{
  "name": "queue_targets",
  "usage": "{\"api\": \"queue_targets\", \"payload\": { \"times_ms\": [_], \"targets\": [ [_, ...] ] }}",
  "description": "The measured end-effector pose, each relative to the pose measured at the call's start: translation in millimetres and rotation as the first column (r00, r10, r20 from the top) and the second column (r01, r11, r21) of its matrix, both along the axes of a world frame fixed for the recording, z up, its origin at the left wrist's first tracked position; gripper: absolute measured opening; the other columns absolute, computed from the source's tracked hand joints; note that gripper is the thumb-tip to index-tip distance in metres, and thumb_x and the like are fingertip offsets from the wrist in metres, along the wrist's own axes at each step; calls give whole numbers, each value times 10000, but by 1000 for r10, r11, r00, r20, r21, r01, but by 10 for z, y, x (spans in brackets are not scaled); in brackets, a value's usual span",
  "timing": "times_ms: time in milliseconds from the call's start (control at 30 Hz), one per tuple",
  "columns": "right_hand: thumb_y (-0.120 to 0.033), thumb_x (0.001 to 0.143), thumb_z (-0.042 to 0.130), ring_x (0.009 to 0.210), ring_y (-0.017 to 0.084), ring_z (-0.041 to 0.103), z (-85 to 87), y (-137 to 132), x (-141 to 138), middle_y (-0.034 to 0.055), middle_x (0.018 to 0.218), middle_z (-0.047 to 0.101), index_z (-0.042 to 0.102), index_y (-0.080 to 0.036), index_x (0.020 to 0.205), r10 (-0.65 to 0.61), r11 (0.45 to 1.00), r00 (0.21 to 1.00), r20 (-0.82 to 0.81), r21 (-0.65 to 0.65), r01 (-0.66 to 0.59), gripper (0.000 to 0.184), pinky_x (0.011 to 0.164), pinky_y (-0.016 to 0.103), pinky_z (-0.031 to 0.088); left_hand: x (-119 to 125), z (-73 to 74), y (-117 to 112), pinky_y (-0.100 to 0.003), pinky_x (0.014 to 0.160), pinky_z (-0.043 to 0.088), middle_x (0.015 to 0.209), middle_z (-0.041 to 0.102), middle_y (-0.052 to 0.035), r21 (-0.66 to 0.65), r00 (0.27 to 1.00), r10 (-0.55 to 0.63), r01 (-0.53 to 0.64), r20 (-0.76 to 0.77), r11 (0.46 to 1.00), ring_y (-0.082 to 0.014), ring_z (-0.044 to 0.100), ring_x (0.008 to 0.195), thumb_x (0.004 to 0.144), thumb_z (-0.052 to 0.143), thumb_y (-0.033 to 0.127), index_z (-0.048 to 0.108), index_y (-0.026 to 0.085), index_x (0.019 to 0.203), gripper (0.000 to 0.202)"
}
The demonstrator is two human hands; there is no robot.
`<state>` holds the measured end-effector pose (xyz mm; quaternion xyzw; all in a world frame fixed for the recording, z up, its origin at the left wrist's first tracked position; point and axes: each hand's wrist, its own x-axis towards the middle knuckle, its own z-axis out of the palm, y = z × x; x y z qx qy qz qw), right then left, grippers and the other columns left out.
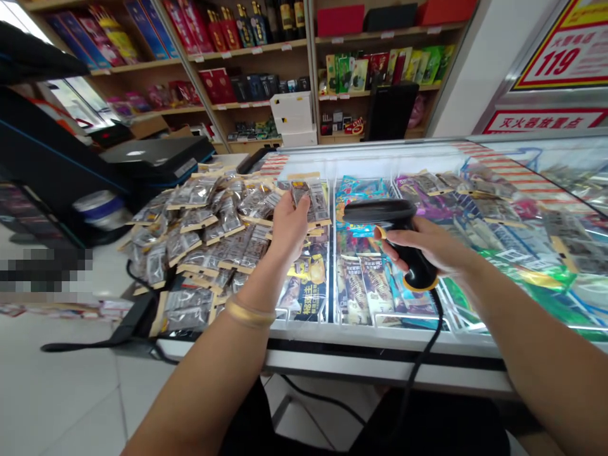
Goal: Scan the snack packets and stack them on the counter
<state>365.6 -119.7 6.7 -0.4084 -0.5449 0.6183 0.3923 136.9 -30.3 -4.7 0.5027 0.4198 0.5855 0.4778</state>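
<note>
Above the freezer's glass top, my left hand (291, 221) is closed on a small clear snack packet (316, 197) with tan paper ends. A large heap of similar packets (223, 215) lies just left of it. My right hand (422, 244) grips a black barcode scanner (380, 212) with yellow trim by its handle, a finger near the yellow trigger. The scanner's head points left, toward the packet, with a gap between them. Its black cable (434, 329) hangs down over the freezer's front edge. More packets (498, 209) are spread on the glass at the right.
Under the glass of the chest freezer (380, 348) lie colourful ice cream packages (365, 288) in wire baskets. Dark counter equipment (156, 158) and a white roll (99, 209) stand at the left. Shelves (256, 47) with bottles and boxes line the back. A black strap (80, 346) sticks out front left.
</note>
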Motion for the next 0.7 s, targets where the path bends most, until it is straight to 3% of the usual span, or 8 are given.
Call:
{"api": "queue_targets", "payload": {
  "times_ms": [300,700],
  "targets": [
    [-447,819,781,423,117,494,7,14,11,-8,584,582,622,-184,875,47,999,999,17,3,-47,313,413,266,360,0,-79,28,-383,1004,537,1082,774,-57,151,977,80,-50,-199,987,-234,699,1098,907,598,264,689,210,1090,212],
    [-428,801,796,428,111,487,-19,27,16,-10,600,579,626,-179,860,49,997,999,-19,-55,-50,307,414,259,389,-17,-128,81,-349,976,524,1061,777,-55,173,947,144,-96,-287,980,-236,685,1099,902,566,247,693,201,1121,257]
  ]
}}
